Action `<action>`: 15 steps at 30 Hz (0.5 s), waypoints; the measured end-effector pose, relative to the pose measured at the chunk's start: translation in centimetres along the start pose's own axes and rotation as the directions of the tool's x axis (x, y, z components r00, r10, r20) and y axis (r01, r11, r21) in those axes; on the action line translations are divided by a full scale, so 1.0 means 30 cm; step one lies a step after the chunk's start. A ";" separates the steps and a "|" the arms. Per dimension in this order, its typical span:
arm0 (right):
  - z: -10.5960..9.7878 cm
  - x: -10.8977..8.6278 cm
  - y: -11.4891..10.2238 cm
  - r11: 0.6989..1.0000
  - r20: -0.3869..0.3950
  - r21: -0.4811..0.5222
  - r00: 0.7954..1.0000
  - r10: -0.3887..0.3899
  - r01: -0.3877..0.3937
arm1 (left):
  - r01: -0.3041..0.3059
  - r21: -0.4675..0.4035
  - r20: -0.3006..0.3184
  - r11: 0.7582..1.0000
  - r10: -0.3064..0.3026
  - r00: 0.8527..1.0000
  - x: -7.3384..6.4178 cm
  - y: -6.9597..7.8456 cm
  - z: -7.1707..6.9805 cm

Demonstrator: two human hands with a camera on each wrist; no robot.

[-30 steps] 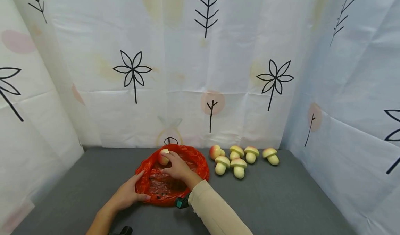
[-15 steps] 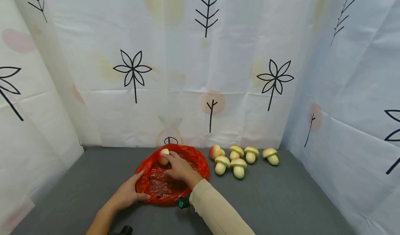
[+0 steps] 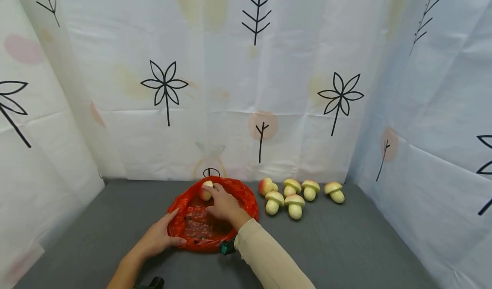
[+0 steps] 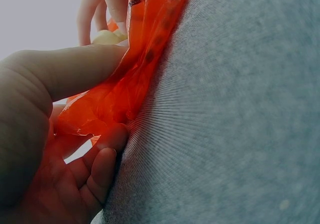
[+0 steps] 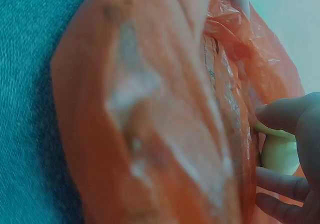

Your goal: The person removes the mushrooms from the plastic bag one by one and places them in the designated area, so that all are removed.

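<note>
A red plastic bag stands on the grey table with its mouth wide open and its rim rolled outward. My left hand grips the near left side of that rim; the left wrist view has the thumb over the plastic and the fingers curled outside it. Inside the bag, my right hand holds a toy mushroom with a pale stem and reddish cap near the far left wall. In the right wrist view, the mushroom shows between thumb and fingers, partly behind the bag.
Several more toy mushrooms lie to the right of the bag, one farther right than the others. A printed white cloth walls in the back and both sides of the grey table.
My right hand has shifted slightly right inside the bag, and the toy mushroom at its fingers has moved with it. The left hand keeps its place on the rim.
</note>
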State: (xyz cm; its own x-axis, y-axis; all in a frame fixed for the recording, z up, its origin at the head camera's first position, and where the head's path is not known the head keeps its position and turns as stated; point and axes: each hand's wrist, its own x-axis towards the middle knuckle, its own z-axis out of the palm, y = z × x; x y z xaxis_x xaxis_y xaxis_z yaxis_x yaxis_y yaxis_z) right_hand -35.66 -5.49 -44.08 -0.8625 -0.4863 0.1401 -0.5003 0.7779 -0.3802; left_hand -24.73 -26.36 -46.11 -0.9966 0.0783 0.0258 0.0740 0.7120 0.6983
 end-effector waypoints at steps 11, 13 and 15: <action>-0.050 -0.011 0.039 1.000 -0.021 -0.020 1.000 -0.018 0.017 | 0.004 0.024 0.006 1.000 -0.005 1.000 0.007 0.008 -0.005; -0.054 -0.016 0.047 1.000 -0.021 -0.022 1.000 -0.016 0.016 | 0.015 0.026 0.008 1.000 -0.015 1.000 0.007 0.007 -0.004; -0.056 -0.020 0.054 1.000 -0.021 -0.021 1.000 -0.023 0.022 | 0.024 0.026 0.006 0.999 -0.025 1.000 0.007 0.007 -0.002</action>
State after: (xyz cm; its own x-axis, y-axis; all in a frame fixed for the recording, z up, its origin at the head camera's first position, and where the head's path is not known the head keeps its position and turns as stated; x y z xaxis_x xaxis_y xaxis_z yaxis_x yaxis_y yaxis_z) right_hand -36.07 -3.26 -43.25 -0.8522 -0.4954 0.1682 -0.5211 0.7748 -0.3580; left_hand -24.92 -26.26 -45.92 -0.9979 0.0652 0.0040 0.0505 0.7315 0.6799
